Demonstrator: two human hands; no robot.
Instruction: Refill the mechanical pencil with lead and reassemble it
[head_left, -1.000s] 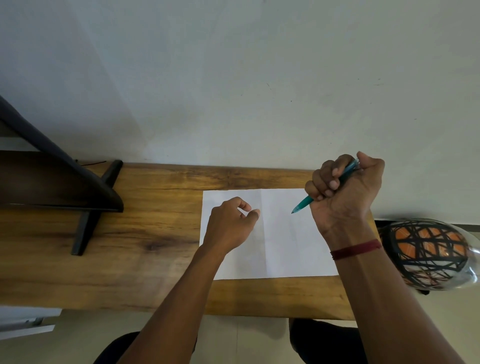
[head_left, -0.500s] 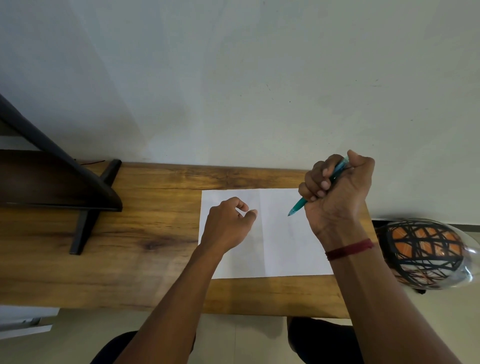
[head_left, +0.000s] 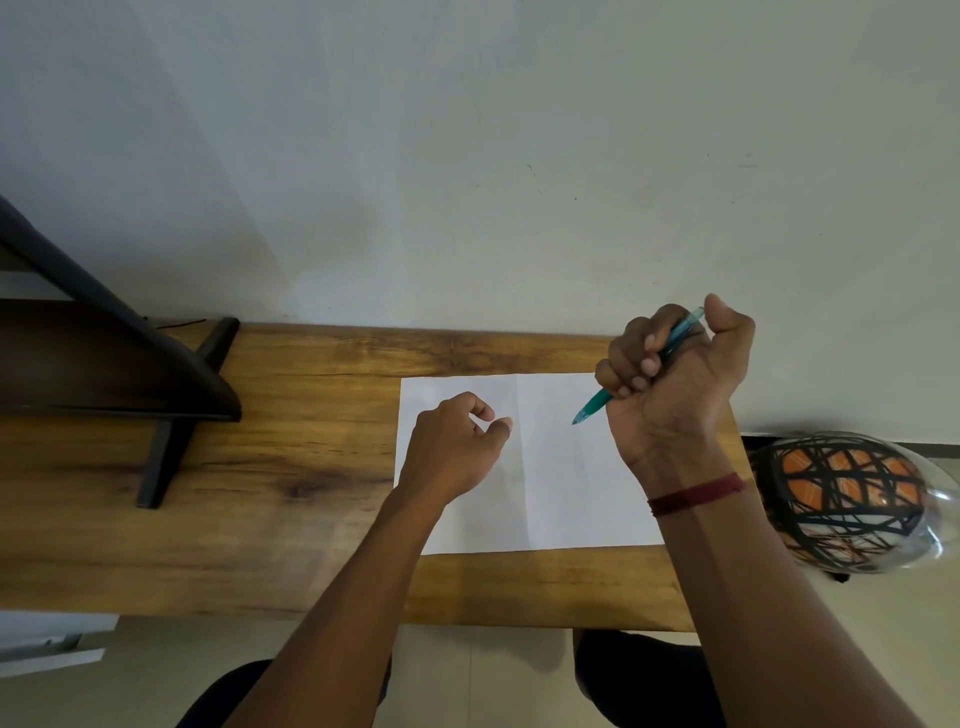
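teal mechanical pencil (head_left: 597, 405), tilted (tip down-left), fist-held

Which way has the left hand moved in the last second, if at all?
No, it has not moved: the left hand keeps its thumb just left of the fold in the paper.

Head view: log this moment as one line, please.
right hand grips mechanical pencil in fist, tip toward paper | left hand over paper, fingers curled, contents unclear
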